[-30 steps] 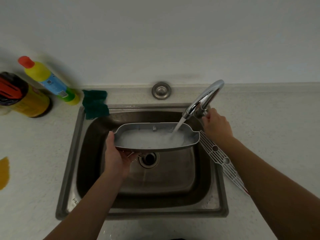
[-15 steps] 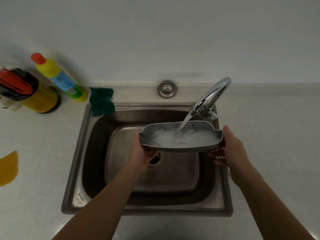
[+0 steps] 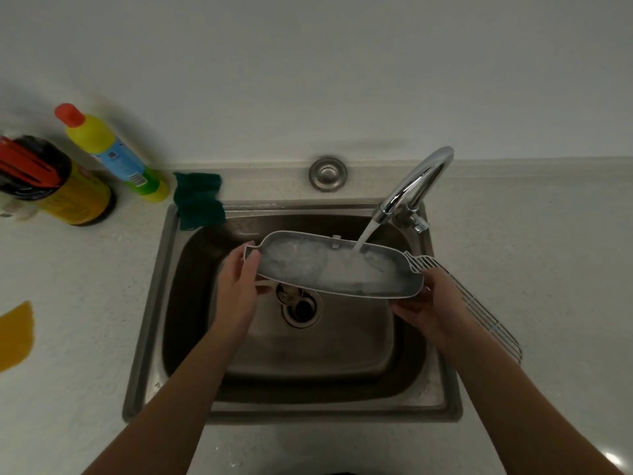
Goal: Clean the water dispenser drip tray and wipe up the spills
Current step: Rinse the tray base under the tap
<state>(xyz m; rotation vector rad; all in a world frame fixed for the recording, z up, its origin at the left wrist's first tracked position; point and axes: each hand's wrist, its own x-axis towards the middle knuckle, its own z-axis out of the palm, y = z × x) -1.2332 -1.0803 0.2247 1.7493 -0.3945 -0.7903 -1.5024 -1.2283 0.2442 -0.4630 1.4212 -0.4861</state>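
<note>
The pale countertop [image 3: 531, 255] bears 2 bottles [image 3: 113, 156], a green cloth [image 3: 198, 200], a wire grate [image 3: 479, 313].

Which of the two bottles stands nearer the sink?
The slim yellow bottle with the red cap and blue label; the wide dark-lidded bottle stands farther left of the sink.

It was a kitchen or pantry corner: a stainless steel sink [image 3: 150, 337] was set into a pale speckled countertop [image 3: 548, 269] under a chrome faucet [image 3: 416, 186], with cleaner bottles [image 3: 113, 156] and a green scouring pad [image 3: 198, 200] beside it.
</note>
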